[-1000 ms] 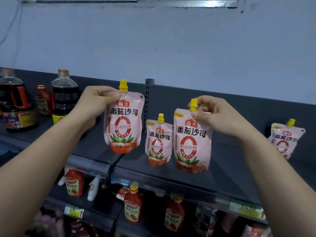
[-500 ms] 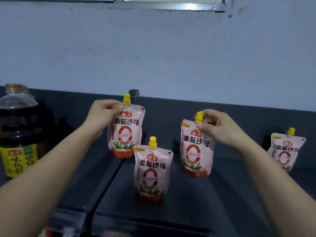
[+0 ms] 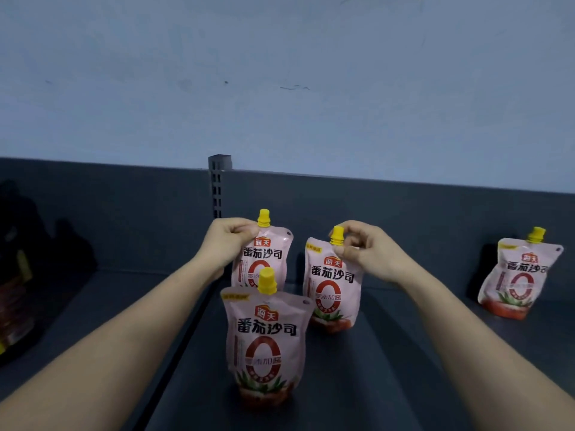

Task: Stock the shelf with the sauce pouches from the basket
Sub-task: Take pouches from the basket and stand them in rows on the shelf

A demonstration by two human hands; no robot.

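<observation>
1. Head view, what is done: the dark grey metal shelf (image 3: 389, 368) carries two pink plastic sauce pouches with yellow screw caps that no hand touches. The front pouch (image 3: 266, 340) stands upright near the shelf edge. The far pouch (image 3: 519, 278) stands well apart at the right and leans a little.
2. The left hand (image 3: 228, 241) holds the left pouch (image 3: 267, 256) upright. Its grip pinches the top corner just beside the cap. The bottom of this pouch is hidden behind the front pouch, so I cannot tell if it rests on the shelf.
3. The right hand (image 3: 370, 253) holds the right pouch (image 3: 334, 287). Its grip pinches the neck just under the cap. This pouch is upright, and its bottom seems to touch the shelf, behind the front pouch and to its right.
4. What is left, as I judge it: both held pouches are close to their places, and the hands have not yet let go of them.
5. Containers: the basket is not in view, so I cannot say how many pouches wait in it. All four pouches are capped and opaque, so the sauce inside does not show.
6. At the left edge stand dark bottles (image 3: 15, 290), too blurred to tell their contents.
</observation>
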